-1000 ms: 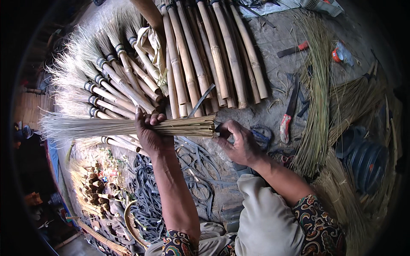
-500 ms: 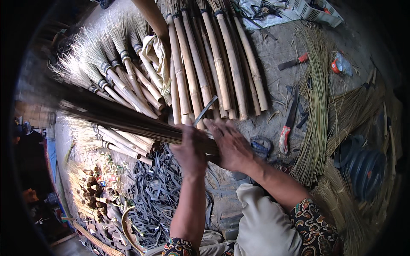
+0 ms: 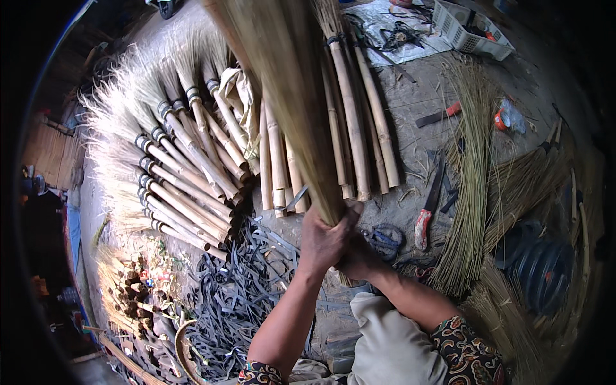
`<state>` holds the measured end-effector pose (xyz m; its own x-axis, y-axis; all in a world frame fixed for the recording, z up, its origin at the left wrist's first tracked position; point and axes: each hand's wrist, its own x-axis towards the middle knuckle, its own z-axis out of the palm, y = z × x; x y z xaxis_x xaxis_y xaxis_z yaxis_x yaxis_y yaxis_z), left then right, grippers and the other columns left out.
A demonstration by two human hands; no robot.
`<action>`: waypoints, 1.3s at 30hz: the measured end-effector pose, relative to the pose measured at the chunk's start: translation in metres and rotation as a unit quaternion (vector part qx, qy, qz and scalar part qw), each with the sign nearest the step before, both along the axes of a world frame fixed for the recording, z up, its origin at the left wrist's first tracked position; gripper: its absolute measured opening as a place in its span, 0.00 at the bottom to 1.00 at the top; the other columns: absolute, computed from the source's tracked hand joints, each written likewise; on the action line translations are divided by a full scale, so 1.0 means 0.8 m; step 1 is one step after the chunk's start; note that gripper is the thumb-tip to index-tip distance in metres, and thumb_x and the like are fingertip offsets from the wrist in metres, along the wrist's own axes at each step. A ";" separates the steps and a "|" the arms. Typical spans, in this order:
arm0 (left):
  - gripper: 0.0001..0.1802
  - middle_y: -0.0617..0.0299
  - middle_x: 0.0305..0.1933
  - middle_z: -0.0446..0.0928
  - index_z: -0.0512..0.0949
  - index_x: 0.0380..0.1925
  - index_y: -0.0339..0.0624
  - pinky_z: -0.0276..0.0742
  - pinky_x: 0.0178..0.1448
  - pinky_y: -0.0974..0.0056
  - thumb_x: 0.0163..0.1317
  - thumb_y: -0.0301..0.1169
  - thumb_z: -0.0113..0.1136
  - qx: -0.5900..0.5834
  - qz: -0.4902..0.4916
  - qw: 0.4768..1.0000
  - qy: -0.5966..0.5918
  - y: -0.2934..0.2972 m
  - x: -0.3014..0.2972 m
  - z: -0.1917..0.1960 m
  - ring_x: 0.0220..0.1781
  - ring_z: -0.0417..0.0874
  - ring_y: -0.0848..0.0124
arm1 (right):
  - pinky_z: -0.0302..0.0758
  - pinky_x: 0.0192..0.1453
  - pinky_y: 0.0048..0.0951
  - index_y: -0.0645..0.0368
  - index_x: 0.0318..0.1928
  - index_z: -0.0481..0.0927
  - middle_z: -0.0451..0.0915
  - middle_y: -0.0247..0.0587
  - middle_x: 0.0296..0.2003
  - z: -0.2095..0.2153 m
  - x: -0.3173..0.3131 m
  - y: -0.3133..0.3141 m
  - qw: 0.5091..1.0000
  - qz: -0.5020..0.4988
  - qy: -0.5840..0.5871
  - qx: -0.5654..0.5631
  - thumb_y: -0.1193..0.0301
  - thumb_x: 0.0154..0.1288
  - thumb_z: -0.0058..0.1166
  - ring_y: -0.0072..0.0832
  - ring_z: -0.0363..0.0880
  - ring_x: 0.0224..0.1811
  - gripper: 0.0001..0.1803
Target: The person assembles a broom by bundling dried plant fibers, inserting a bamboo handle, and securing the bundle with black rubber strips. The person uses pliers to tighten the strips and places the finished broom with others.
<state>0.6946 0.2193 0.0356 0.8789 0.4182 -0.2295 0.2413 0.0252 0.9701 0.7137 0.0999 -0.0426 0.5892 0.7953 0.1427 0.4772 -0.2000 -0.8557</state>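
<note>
A long bundle of thin broom bristles (image 3: 292, 109) rises away from me, its far part smeared by motion and cut off by the upper edge. My left hand (image 3: 324, 239) is closed round its narrow near end. Just below and to the right, my right hand (image 3: 359, 258) also grips that end, its fingers partly hidden behind the left. A short tuft of the bundle shows beneath the hands. By my left hand's knuckles a narrow dark strip (image 3: 297, 196) sticks out; its other end is hidden.
Finished brooms with bamboo handles (image 3: 186, 179) lie fanned at left. More bamboo-handled brooms (image 3: 350, 122) lie ahead. Dark rubber strips (image 3: 240, 295) are heaped at lower left. A red-handled knife (image 3: 428, 205), loose bristles (image 3: 471, 179) and a white crate (image 3: 471, 29) are at right.
The bristle bundle has swung from pointing left to pointing away from me. My hands have come together, the right moving down and behind the left.
</note>
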 end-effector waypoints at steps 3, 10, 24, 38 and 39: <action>0.43 0.47 0.58 0.82 0.72 0.67 0.32 0.78 0.67 0.58 0.68 0.56 0.72 0.067 -0.058 0.990 -0.112 0.018 0.007 -0.016 0.64 0.82 0.62 | 0.82 0.34 0.37 0.57 0.41 0.84 0.84 0.37 0.27 0.000 0.004 -0.021 0.943 -0.079 0.323 0.026 0.72 0.71 0.62 0.29 0.86 0.29 0.03; 0.31 0.39 0.55 0.84 0.78 0.58 0.30 0.81 0.62 0.49 0.71 0.49 0.68 0.283 0.165 0.933 0.150 0.133 0.016 -0.131 0.56 0.86 0.47 | 0.77 0.28 0.27 0.62 0.53 0.77 0.72 0.29 0.23 -0.003 0.035 -0.057 0.835 -0.256 0.465 0.145 0.74 0.73 0.60 0.21 0.75 0.21 0.12; 0.19 0.64 0.26 0.72 0.83 0.38 0.43 0.83 0.41 0.61 0.73 0.48 0.67 -0.243 0.043 0.963 0.109 0.232 0.112 -0.059 0.26 0.74 0.71 | 0.78 0.29 0.33 0.61 0.58 0.78 0.74 0.32 0.26 0.015 0.071 -0.064 0.791 -0.273 0.531 0.133 0.71 0.71 0.61 0.24 0.75 0.21 0.17; 0.27 0.45 0.38 0.85 0.74 0.57 0.41 0.84 0.46 0.50 0.65 0.43 0.70 0.194 -0.014 0.978 0.074 0.016 -0.112 -0.087 0.39 0.89 0.45 | 0.79 0.34 0.28 0.59 0.67 0.78 0.71 0.20 0.24 0.124 0.181 0.016 0.812 -0.150 0.512 0.237 0.52 0.72 0.69 0.17 0.73 0.23 0.33; 0.28 0.46 0.38 0.85 0.74 0.58 0.42 0.84 0.45 0.50 0.65 0.44 0.72 0.219 -0.021 0.968 0.118 0.007 -0.135 -0.091 0.39 0.89 0.46 | 0.79 0.34 0.26 0.57 0.67 0.79 0.71 0.20 0.23 0.140 0.181 0.014 0.811 -0.110 0.514 0.258 0.49 0.71 0.70 0.15 0.73 0.22 0.34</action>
